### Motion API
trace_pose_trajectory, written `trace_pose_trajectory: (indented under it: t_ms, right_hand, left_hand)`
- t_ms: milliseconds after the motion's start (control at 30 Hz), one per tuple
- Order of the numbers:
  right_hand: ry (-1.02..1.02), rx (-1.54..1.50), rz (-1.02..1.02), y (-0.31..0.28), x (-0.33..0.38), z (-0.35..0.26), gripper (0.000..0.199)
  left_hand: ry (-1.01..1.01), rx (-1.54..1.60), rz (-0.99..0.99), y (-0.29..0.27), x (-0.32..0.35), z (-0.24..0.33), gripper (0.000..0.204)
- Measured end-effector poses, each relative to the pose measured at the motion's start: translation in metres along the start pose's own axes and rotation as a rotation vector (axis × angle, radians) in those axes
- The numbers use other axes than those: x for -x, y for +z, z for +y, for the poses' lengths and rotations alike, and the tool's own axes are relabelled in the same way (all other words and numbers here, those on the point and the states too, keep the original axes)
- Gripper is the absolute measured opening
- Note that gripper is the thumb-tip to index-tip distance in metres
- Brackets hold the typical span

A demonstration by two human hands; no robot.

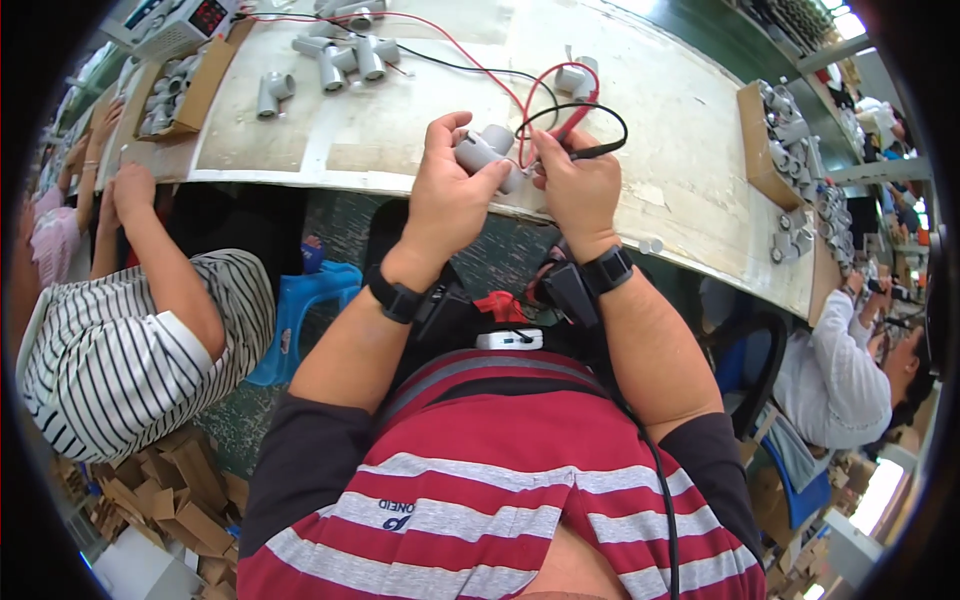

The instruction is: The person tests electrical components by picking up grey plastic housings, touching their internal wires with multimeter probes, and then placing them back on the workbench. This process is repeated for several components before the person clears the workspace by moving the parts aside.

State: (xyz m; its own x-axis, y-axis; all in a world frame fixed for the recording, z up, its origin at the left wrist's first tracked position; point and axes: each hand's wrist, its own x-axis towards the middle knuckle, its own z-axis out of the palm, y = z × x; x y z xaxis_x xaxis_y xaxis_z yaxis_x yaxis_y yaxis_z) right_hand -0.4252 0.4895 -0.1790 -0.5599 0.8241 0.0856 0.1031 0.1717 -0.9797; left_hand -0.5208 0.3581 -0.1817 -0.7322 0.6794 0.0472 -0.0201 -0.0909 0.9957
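Note:
A grey T-shaped cylindrical part is gripped between the thumb and fingers of my left hand, just above the table's near edge. Close beside its right end, my right hand is closed around the ends of a red test lead and a black test lead. The tips of the leads meet thin wires by the part's end; whether they touch is too small to tell. Behind my right hand lies another grey T-shaped part.
Several grey parts lie at the back left, with a single one nearer. Cardboard boxes of parts stand at the left and right. A device with a red display sits far left. Co-workers sit on both sides.

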Motion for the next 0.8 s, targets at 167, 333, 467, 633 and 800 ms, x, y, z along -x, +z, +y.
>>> trace_pose_trajectory:
  t_ms: [167,333,467,633,800]
  right_hand:
    - [0.088,-0.028,-0.024,-0.005,-0.003,-0.004,0.021]
    - [-0.052,-0.091,0.078,-0.048,-0.048,-0.043,0.021]
    - [-0.103,-0.231,0.114,-0.088,-0.109,-0.081,0.023]
    - [-0.061,-0.220,0.194,-0.112,-0.141,-0.125,0.020]
    - [-0.093,-0.264,0.140,-0.104,-0.142,-0.130,0.019]
  left_hand:
    - [0.031,-0.271,0.117,-0.002,-0.003,0.012,0.068]
    - [0.098,-0.474,0.213,-0.069,-0.049,0.016,0.059]
    - [0.305,-0.845,0.202,-0.109,-0.088,0.012,0.047]
    - [0.566,-1.230,0.169,-0.047,-0.071,0.033,0.050]
    - [0.279,-1.041,0.054,0.088,-0.101,0.009,0.065]
